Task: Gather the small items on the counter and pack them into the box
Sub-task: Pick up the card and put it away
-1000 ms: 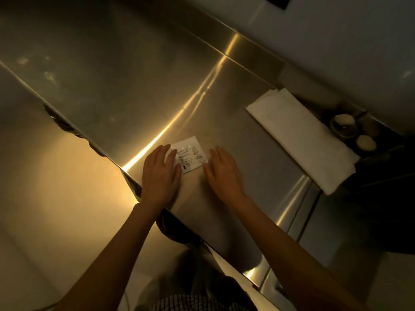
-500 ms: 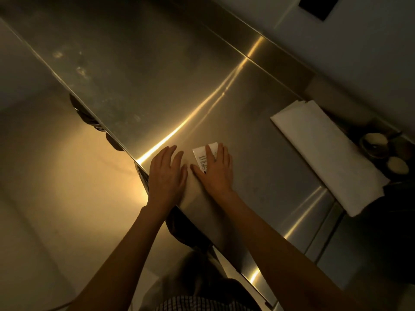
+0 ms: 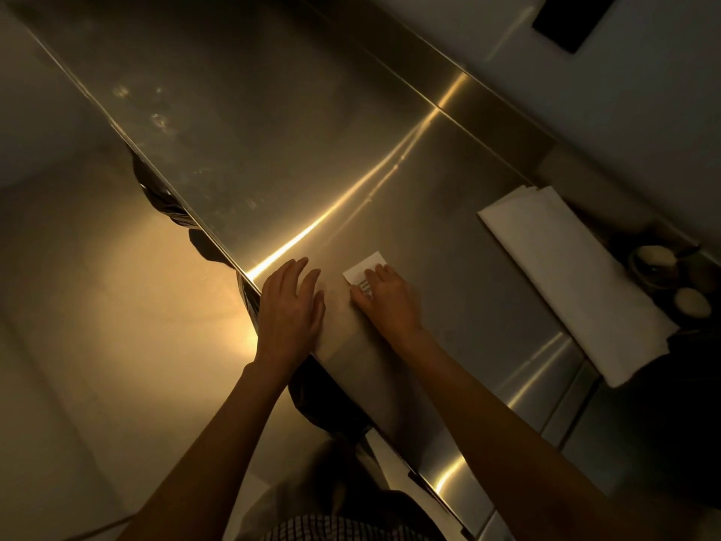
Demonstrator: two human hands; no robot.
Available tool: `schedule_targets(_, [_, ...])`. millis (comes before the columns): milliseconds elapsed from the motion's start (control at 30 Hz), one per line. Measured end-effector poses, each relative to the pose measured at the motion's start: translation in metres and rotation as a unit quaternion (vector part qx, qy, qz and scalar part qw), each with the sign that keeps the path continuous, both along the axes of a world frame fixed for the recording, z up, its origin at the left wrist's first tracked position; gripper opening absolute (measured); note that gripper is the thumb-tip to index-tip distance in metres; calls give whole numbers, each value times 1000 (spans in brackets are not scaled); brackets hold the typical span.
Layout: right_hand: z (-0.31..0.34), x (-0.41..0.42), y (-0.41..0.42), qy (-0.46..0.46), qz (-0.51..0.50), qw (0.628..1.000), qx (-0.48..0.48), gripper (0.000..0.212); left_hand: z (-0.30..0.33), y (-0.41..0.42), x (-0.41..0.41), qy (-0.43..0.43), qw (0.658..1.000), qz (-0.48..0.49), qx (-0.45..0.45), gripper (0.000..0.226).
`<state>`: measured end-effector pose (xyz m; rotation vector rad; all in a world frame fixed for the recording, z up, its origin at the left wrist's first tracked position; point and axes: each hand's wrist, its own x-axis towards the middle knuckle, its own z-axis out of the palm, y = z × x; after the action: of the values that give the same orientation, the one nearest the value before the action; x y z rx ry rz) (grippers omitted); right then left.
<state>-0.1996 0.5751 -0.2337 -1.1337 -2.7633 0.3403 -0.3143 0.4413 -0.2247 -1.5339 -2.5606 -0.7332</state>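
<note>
A small white packet [image 3: 364, 269] with printed text lies flat on the steel counter [image 3: 273, 150]. My right hand [image 3: 388, 300] rests palm down on top of it and covers most of it; only its far corner shows. My left hand [image 3: 290, 308] lies flat on the counter just to the left, fingers apart, holding nothing, a small gap away from the packet. No box is in view.
A folded white cloth [image 3: 573, 279] lies on the counter at the right. Beyond it sit two small round dishes [image 3: 655, 261] in shadow. The counter's front edge runs diagonally under my left wrist, with the floor [image 3: 97, 306] to the left.
My right hand slid left onto the packet and now covers it. My left hand came off the packet's left edge and lies beside it. The view has shifted.
</note>
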Motion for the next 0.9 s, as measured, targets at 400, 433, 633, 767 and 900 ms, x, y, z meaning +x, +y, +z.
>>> schedule_targets(400, [6,23,2,120,-78,989,46,32,12,-6,-5,-8,999,0,42,39])
schedule_targets(433, [9,25,3,144,-85,985,46,31,12,-5,-5,-8,999,0,45,38])
schedule_targets(633, [40,39,2,222,-97,966,91,26,17,6,2,-13,998,-22,52,37])
schedule_targets(767, [66,51,-4,252,-128,954,101,20,25,20,12,-14,997,-40,64,33])
schedule_targets(900, [91,72,-7,296,-152,937,104,9,41,35,23,-14,993,-67,100,32])
